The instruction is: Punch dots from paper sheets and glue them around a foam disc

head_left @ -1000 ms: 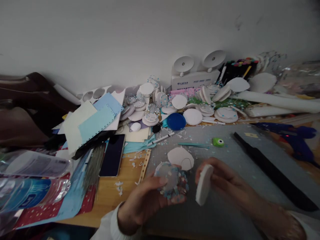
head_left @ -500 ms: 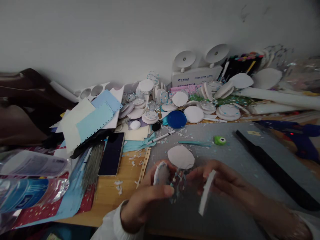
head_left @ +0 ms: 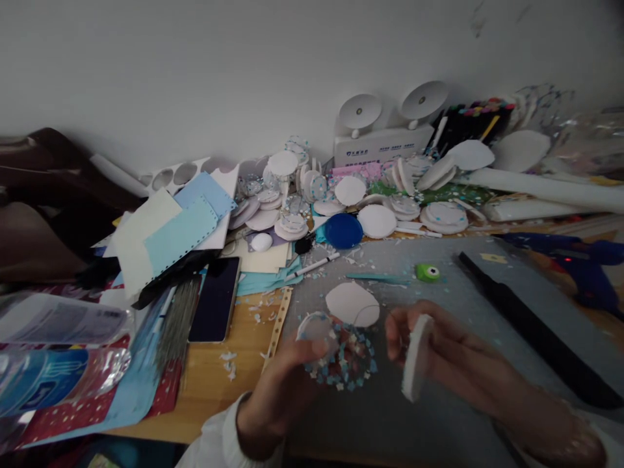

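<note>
My left hand (head_left: 287,377) grips a round white disc (head_left: 316,328), its thumb across the face. A wreath of small blue and white pieces (head_left: 348,364) hangs at that hand's fingers, with a thin strand rising at its right. To the right, my right hand (head_left: 439,351) holds a thick white disc (head_left: 416,357), turned nearly edge-on, with the fingertips bent toward the wreath. Behind both hands, a flat white disc (head_left: 353,303) lies on the grey mat (head_left: 390,416).
A black tool (head_left: 531,325) and a blue glue gun (head_left: 575,260) lie right. A green punch (head_left: 428,272) and blue lid (head_left: 344,231) stand behind. Left are a phone (head_left: 214,299), papers (head_left: 182,234) and plastic bottles (head_left: 63,380). Many white discs pile against the wall.
The wreath has spread into an open ring beside my left hand. My right hand has moved slightly right and away from it, still with its disc. The view has shifted slightly.
</note>
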